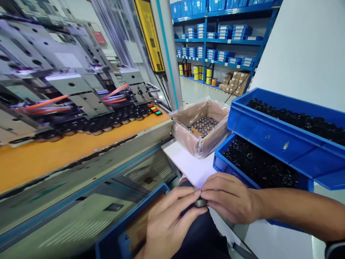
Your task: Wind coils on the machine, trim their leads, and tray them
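Between the fingertips of both hands is a small round grey metal part (201, 202), most of it covered by fingers. My left hand (172, 216) grips it from the left, thumb below and fingers above. From the right, my right hand (233, 198) closes on the same part, its fingertips meeting those of the left. The hands are over my lap, in front of a white tabletop (183, 160). Beside the right hand stands a blue bin (219, 163) of small black parts, with clear shiny pieces among them.
Another blue bin (269, 144) of black parts rests above the first. A plastic-lined cardboard box (185, 133) holds metal parts. At left, a machine (86, 104) stands over an orange bench (113, 138) with rows of black-topped parts. A blue crate (107, 244) sits below; shelves (226, 41) stand behind.
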`<action>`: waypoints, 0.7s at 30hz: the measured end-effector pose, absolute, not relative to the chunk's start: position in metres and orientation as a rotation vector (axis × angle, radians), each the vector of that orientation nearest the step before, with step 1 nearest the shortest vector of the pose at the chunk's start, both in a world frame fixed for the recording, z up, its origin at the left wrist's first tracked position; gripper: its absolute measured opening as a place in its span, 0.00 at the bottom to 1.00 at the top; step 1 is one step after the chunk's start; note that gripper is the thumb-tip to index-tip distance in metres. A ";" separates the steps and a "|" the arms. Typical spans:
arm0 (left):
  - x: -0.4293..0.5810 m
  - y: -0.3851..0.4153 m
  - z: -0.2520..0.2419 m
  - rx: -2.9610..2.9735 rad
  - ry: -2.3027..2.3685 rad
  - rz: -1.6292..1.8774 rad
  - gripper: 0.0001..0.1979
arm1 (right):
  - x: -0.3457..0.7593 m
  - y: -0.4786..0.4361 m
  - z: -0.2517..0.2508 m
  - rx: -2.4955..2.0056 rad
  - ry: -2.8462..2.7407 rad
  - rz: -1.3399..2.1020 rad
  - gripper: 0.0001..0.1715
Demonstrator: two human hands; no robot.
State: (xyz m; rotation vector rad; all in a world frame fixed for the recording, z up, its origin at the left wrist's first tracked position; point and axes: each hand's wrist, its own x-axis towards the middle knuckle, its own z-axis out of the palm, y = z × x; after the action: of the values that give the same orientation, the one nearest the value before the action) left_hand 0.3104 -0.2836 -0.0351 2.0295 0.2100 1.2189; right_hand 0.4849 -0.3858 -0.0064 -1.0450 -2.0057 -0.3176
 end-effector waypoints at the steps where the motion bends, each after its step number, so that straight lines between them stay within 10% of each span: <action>1: 0.309 -0.283 -0.036 2.076 0.191 1.252 0.16 | 0.484 -0.386 -0.007 -1.043 -2.001 -0.299 0.10; 21: 0.315 -0.282 -0.069 1.228 0.444 0.710 0.17 | 0.488 -0.375 -0.018 -1.086 -1.871 -0.355 0.08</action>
State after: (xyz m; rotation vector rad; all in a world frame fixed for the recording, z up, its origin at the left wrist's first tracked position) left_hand 0.3152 -0.2823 -0.0694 1.2276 0.4444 0.7101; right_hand 0.4875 -0.3748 -0.0183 -1.0856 -1.8710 -0.3553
